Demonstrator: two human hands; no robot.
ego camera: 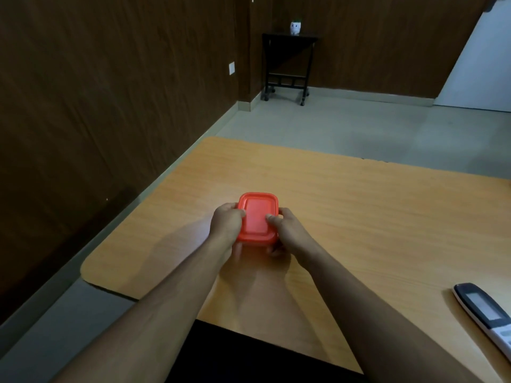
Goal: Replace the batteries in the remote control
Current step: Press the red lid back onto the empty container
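A small red plastic box with its lid on [258,217] sits near the middle of the wooden table [359,205]. My left hand [225,223] grips its left side, thumb on the lid's edge. My right hand [284,230] grips its right side, thumb resting on the lid. What the box holds is hidden. The remote control [485,313], white with a dark top and a grey screen, lies face up at the table's right edge, well away from both hands.
The table's left edge and rounded corner [91,269] border grey floor beside a dark wood-panelled wall. A black wheeled side table [287,64] with a small white pot [295,27] stands far back in the room corner.
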